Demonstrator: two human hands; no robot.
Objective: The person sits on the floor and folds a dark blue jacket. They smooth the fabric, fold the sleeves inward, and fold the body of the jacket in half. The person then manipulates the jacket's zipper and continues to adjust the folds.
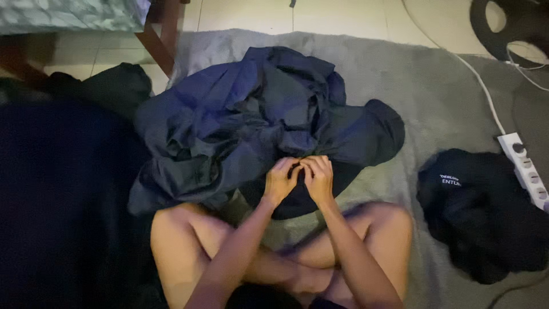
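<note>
A crumpled heap of dark blue clothing [251, 114] lies on a grey rug [434, 97] in front of my crossed bare legs. My left hand [280, 180] and my right hand [318, 177] sit side by side at the heap's near edge. Both pinch the same dark fabric edge [298, 167] between fingers and thumbs, fingertips almost touching. A darker piece of cloth [297, 200] hangs below my hands over the rug.
A black garment with white lettering [480, 212] lies on the rug at the right. A white power strip [529, 171] with a cable lies by it. Dark cloth [63, 189] fills the left. A wooden table leg [157, 46] stands at the back left.
</note>
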